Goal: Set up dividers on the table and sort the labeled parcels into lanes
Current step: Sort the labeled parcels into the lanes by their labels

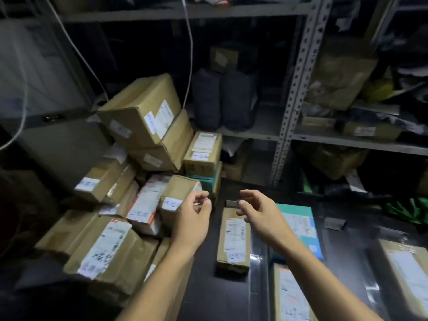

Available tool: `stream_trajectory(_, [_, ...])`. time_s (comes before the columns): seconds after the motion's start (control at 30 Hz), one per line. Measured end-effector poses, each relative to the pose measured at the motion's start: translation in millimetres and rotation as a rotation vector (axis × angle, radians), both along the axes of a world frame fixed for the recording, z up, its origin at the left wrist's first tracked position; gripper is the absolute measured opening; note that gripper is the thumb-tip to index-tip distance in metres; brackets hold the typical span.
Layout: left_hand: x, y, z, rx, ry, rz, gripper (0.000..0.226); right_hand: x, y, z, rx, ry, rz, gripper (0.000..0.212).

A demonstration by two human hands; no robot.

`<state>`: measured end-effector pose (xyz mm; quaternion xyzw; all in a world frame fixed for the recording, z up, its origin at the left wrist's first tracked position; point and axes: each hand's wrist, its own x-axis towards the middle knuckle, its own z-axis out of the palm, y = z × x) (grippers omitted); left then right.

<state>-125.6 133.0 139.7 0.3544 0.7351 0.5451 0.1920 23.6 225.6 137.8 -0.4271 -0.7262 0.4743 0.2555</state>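
Head view: a brown parcel point(234, 239) lies on the worktop point(203, 274) just under both hands, left point(193, 218) and right point(259, 214), held apart, fingers loosely curled, holding nothing.

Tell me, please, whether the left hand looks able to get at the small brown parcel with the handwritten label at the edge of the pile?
Probably yes. The left hand hovers right beside the small brown parcel, holding nothing, and nothing lies between them. No parcel is stacked on its top.
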Motion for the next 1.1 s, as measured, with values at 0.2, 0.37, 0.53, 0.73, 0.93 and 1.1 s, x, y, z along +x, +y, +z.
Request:
stream_trajectory(0.2, [-103.1, -25.8, 20.0, 0.069, 0.002, 0.092, 0.019, -112.5, -9.1, 14.2, -0.043, 0.044, 0.043, 0.037])
stream_trajectory(0.37, [-192.3, -12.6, 72.8, 0.243, 0.044, 0.254, 0.02, -205.3, 7.9, 65.2, 0.062, 0.156, 0.056, 0.045])
stream_trajectory(0.53, [-290.0, 28.5, 107.6, 0.225, -0.039, 0.403, 0.044, -289.3, 39.1, 116.4, 0.149, 0.166, 0.04, 0.067])
stream_trajectory(0.73, [-345.2, 53.3, 88.7, 0.027, -0.242, 0.197, 0.057, -338.3, 57.0, 113.7, 0.058, 0.009, 0.071, 0.077])
stream_trajectory(0.93, [-340.5, 48.5, 78.6, 0.126, -0.287, 0.12, 0.058, -344.0, 49.1, 102.8, 0.059, 0.084, 0.106, 0.073])
stream_trajectory(1.1, [-316.5, 30.1, 87.7, 0.325, -0.377, 0.141, 0.044, -334.0, 28.4, 112.5, 0.104, 0.19, 0.105, 0.064])
